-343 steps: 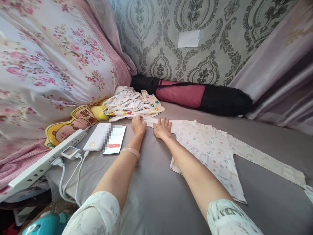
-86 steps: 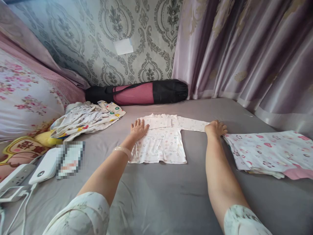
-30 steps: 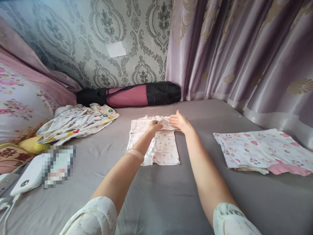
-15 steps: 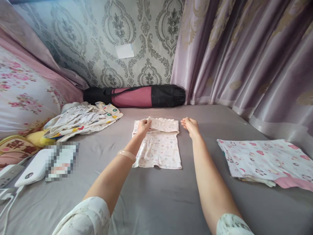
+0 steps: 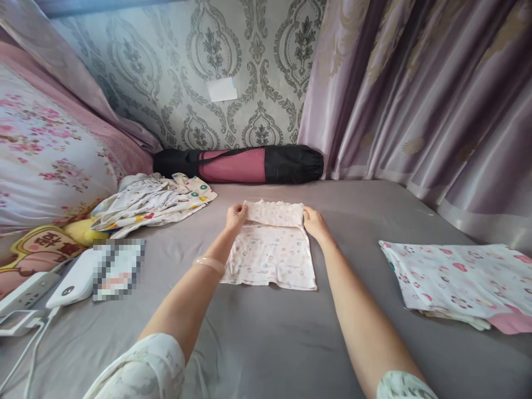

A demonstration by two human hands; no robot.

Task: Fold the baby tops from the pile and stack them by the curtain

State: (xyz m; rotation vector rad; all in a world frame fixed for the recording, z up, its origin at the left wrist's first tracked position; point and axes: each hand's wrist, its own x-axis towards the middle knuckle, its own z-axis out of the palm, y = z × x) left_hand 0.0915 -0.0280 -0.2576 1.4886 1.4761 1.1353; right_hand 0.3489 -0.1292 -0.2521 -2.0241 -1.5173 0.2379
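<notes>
A small white printed garment (image 5: 270, 257) lies on the grey bed sheet (image 5: 266, 332), its far part folded over into a band across the top. My left hand (image 5: 236, 216) pinches the left end of that band, and a pale bangle sits on the wrist. At the band's right end my right hand (image 5: 313, 220) is closed on the fabric, thumb uppermost. Both hands partly hide the garment's side edges. What kind of garment it is I cannot tell for certain.
On the right lies a folded printed cloth stack (image 5: 457, 277). Crumpled clothes (image 5: 162, 199), a floral pillow (image 5: 50, 149), a power bank (image 5: 75, 280) and a power strip (image 5: 29, 291) with cables are on the left. A rolled mat in a bag (image 5: 233, 166) rests against the wall.
My right hand has moved in from beside the garment and taken hold of the band's right end. My left hand has shifted outward to its left end. The view has turned slightly left.
</notes>
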